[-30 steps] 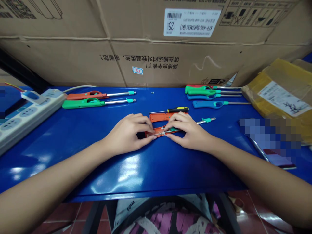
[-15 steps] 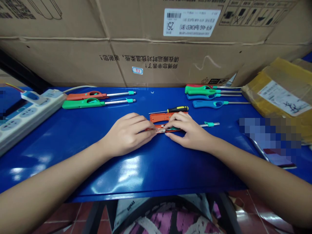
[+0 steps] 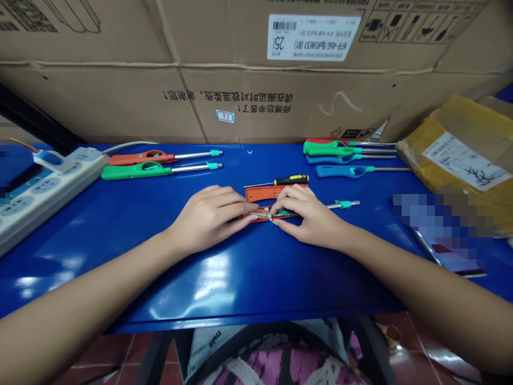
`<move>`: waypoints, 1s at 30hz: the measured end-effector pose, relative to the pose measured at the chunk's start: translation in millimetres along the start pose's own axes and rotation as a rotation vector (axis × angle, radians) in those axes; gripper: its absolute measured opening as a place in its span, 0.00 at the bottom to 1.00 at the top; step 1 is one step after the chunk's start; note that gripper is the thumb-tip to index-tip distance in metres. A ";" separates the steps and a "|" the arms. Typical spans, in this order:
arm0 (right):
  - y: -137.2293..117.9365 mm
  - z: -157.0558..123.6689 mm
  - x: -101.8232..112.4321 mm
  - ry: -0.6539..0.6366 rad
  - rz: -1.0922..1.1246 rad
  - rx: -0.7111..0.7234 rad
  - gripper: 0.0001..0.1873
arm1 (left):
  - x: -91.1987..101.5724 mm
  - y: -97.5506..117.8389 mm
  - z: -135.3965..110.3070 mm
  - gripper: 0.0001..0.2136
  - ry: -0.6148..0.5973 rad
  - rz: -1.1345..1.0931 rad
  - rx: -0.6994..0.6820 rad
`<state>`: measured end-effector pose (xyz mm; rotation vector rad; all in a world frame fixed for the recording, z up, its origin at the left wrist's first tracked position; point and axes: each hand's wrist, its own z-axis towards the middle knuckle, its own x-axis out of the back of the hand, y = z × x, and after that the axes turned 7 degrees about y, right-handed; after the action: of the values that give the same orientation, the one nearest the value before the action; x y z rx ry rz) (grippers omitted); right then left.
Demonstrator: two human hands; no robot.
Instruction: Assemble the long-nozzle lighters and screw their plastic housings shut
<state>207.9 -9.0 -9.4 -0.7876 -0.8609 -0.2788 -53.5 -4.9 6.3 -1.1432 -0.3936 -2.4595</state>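
Adjustment, apparently, of exposed inner parts (image 3: 262,214) at frame centre: left hand (image 3: 212,220) and right hand (image 3: 309,219) both pinch at the opened orange lighter (image 3: 263,219), its separate shell half (image 3: 258,193) just above, and the next move seemingly calls for steady fingertip alignment.

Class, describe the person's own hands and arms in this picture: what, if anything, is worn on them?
The left hand and right hand are ungloved, with no rings, watch or bracelet visible. No sleeves show clearly on the forearms. Below, apparently the person's garment has pink-purple, black and pale patches.
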 end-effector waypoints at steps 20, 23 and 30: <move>-4.6 -0.5 1.1 0.022 -0.022 0.001 0.07 | -7.3 10.0 1.8 0.06 0.107 -0.261 0.239; -4.4 -0.3 1.1 0.022 -0.018 -0.004 0.07 | -6.5 9.3 2.6 0.07 0.089 -0.263 0.224; -4.6 -0.5 1.7 0.028 -0.031 -0.012 0.06 | -6.0 3.7 0.5 0.07 0.062 -0.242 0.200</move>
<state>206.8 -12.4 -5.9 -0.7801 -0.8464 -0.3219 -48.0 -6.6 2.2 -0.9835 -0.7807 -2.5806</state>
